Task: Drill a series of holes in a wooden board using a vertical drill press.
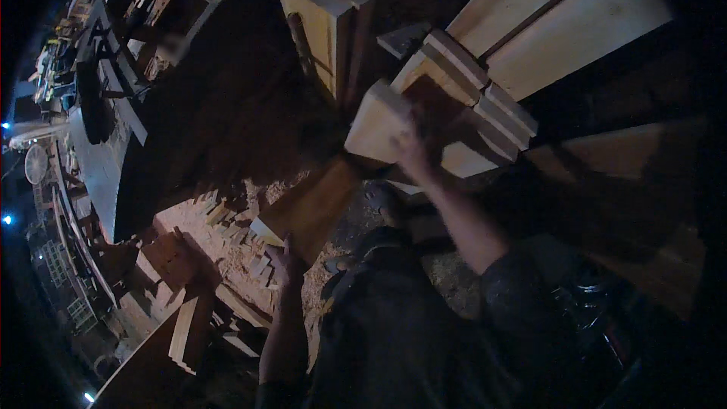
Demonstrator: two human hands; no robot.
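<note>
My left hand (pixel 284 261) is closed on the near end of a brownish wooden board (pixel 314 204), which slants away above the shavings. To the right, my right hand (pixel 413 150) grips a pale wooden board (pixel 375 123) standing at the left end of a stack of thick boards (pixel 492 117). Its fingertips lie partly in shadow on the board's edge. A dark shadow falls across the stack just beyond that hand.
Upright thick boards (pixel 322 30) stand beyond the stack. Long pale planks (pixel 568 23) lie at the far right. Small wood offcuts (pixel 223 216) and shavings litter the floor at left, near a dark-sided machine table (pixel 102 167). My shoes (pixel 385 201) are close to the boards.
</note>
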